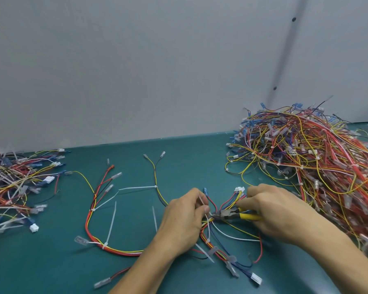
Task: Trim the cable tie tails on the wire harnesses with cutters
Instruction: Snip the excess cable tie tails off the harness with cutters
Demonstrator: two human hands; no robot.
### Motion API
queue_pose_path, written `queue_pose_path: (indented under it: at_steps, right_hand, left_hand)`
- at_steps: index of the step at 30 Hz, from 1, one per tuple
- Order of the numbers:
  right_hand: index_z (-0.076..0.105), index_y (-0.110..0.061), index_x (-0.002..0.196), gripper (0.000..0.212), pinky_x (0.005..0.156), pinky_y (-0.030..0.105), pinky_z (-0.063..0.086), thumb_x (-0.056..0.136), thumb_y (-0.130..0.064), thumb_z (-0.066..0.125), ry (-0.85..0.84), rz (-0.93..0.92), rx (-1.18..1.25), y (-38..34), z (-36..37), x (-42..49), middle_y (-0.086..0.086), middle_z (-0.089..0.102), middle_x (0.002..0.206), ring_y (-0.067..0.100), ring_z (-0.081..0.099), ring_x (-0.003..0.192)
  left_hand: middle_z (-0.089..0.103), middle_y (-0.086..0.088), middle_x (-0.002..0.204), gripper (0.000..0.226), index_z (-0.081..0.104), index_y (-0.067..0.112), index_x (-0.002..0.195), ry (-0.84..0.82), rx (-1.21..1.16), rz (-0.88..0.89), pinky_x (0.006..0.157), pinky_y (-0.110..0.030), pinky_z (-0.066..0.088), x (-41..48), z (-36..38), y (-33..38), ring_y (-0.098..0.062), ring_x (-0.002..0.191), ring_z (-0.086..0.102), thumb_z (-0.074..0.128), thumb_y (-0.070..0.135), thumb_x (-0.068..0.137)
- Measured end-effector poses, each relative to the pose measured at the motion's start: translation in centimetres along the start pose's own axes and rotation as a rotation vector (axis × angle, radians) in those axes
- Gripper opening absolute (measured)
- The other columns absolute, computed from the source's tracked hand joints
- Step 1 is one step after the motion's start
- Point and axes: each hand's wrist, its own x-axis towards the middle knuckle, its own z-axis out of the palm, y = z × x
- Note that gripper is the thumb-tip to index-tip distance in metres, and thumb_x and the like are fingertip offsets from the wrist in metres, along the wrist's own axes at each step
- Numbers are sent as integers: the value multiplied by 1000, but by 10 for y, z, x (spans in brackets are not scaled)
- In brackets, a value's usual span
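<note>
Nearest, the left hand (183, 221) pinches a white cable tie tail (201, 202) on the wire harness (125, 252) that sprawls across the green bench (179, 162). Just beside it, the right hand (278, 215) grips the yellow-handled cutters (227, 215), their nose at the tie. Farther back, a left heap (13, 183) and a right heap (317, 162) of harnesses lie against a grey wall (136, 71).

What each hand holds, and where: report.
Right hand grips the yellow-handled metal cutters by their handles; left hand pinches a white plastic cable tie tail.
</note>
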Motion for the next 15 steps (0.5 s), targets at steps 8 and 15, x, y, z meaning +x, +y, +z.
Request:
queue_pose_path:
  at_steps: [8, 15]
  right_hand:
    - [54, -23, 87, 7, 70, 34, 45, 87, -28, 49, -23, -38, 32, 3, -2, 2, -7, 51, 88, 19, 53, 84]
    - [47, -23, 78, 8, 67, 36, 45, 85, -26, 50, -41, -52, 57, 4, -3, 3, -9, 42, 78, 19, 50, 79]
  left_hand:
    - [62, 12, 70, 14, 57, 27, 78, 27, -25, -10, 74, -26, 46, 1, 2, 1, -9, 71, 57, 61, 19, 89]
    - [66, 10, 75, 19, 57, 36, 75, 10, -56, 14, 78, -28, 48, 1, 4, -1, -12, 79, 60, 62, 25, 90]
